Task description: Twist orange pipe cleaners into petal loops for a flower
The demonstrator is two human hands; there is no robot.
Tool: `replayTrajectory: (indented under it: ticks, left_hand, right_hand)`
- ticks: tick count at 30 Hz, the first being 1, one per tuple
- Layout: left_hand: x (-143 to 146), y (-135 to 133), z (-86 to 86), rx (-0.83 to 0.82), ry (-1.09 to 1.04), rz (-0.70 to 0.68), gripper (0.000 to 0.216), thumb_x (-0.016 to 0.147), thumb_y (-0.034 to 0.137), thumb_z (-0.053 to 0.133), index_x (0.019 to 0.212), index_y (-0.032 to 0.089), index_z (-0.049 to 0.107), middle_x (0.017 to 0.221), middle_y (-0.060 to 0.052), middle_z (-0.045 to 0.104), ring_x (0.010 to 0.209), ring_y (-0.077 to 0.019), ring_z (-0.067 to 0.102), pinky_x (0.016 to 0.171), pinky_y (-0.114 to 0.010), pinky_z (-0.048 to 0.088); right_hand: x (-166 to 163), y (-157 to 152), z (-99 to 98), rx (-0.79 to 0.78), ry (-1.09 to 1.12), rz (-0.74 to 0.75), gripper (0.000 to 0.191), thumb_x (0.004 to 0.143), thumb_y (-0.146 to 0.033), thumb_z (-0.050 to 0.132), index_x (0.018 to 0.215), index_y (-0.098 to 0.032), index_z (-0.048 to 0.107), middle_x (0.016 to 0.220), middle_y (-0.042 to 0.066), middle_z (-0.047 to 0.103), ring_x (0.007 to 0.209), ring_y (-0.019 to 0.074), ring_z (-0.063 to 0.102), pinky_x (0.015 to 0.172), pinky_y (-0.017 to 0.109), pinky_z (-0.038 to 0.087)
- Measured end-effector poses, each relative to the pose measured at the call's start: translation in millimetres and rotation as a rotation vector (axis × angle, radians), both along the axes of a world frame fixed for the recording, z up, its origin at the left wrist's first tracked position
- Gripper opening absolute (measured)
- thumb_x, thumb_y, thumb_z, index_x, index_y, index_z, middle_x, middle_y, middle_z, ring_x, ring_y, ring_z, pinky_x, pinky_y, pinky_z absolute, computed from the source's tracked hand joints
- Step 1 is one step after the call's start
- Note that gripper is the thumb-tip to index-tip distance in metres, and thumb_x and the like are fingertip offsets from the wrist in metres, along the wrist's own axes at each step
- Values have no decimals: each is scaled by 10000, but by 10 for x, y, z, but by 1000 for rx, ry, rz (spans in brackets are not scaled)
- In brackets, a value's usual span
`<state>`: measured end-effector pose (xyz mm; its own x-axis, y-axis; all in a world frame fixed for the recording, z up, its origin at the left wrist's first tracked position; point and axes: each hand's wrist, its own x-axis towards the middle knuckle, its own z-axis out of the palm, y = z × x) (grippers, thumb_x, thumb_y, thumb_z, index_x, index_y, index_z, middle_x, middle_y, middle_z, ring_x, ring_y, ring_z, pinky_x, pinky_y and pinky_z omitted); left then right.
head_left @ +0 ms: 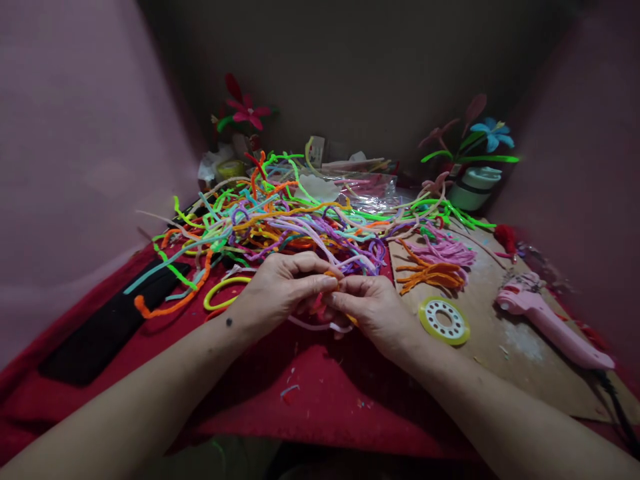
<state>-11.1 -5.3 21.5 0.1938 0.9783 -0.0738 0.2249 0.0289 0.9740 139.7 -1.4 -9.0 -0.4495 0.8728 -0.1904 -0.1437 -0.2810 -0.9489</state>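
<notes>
My left hand (277, 287) and my right hand (375, 307) meet over the front of the table, thumbs and fingertips pinched close together. Between them is an orange pipe cleaner (332, 274); most of it is hidden by the fingers. Something reddish shows under the fingertips, too covered to make out. A pale pipe cleaner (320, 327) curves just below both hands. Behind the fingers spreads a tangled heap of coloured pipe cleaners (280, 223). Beside my left wrist lies a yellow ring (215, 293).
Right: a brown board (485, 347) carries a tape roll (444, 321), a pink glue gun (555, 320), orange pipe cleaners (433, 275) and pink ones (445, 252). Left lies a black flat object (105, 327). Behind stand a pink flower (249, 112), a blue flower (493, 135) and a jar (473, 190).
</notes>
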Motion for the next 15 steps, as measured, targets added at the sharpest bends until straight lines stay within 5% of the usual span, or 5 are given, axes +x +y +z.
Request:
replayTrajectory:
  ticks: [8, 15]
  left_hand:
    - [51, 11, -65, -134, -94, 75, 180, 711, 300, 650, 681, 136, 583, 465, 50, 493, 401, -56, 414, 408, -161, 318]
    - [66, 21, -57, 12, 64, 25, 180, 756, 286, 567, 659, 134, 565, 547, 26, 524, 475, -71, 442, 443, -167, 328]
  right_hand:
    - [-24, -1, -29, -97, 25, 45, 231, 606, -330, 705, 587, -125, 600, 515, -12, 586, 381, 59, 460, 395, 204, 433]
    - [-16, 3, -36, -58, 44, 38, 237, 620, -344, 693, 589, -125, 607, 529, -12, 585, 402, 58, 470, 425, 204, 409]
